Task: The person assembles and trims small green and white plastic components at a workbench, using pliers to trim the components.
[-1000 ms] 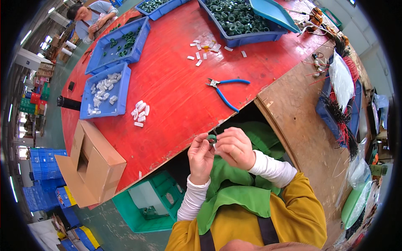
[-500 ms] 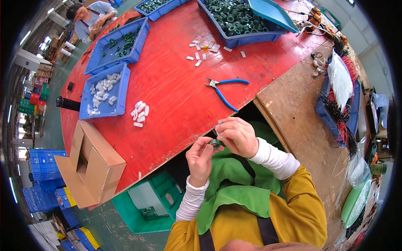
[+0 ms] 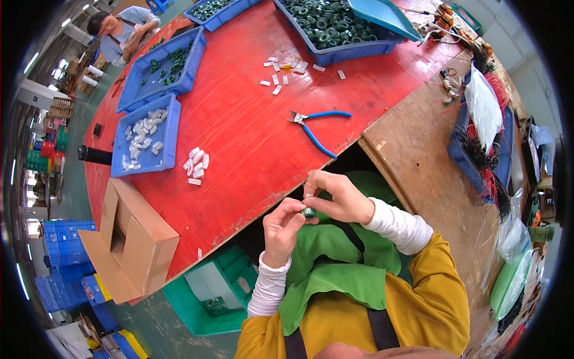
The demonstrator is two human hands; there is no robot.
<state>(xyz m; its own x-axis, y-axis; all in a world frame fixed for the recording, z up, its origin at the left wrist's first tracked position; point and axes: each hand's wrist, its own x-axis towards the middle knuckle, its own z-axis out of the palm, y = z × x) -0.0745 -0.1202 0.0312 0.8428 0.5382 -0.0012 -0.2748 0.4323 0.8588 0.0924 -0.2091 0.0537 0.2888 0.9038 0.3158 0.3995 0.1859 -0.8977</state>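
Note:
Just past the table's front edge, above my lap, my left hand pinches a dark green ring between thumb and fingers. My right hand is closed right beside it, its thumb and forefinger pressed together at the ring's upper side. A small pale bit shows at those fingertips, too small to name. On the red tabletop beyond lie cutting pliers with blue handles, their jaws pointing left. To the left is a small pile of white plastic pieces.
Blue trays hold green rings and white pieces. An open cardboard box stands at the left edge, a green crate below. At right, a blue bin holds wires. Another person sits far left.
My right hand has come down and inward, its fingertips now meeting at the green ring. My left hand has shifted slightly left and still holds the ring. The view has shifted a little.

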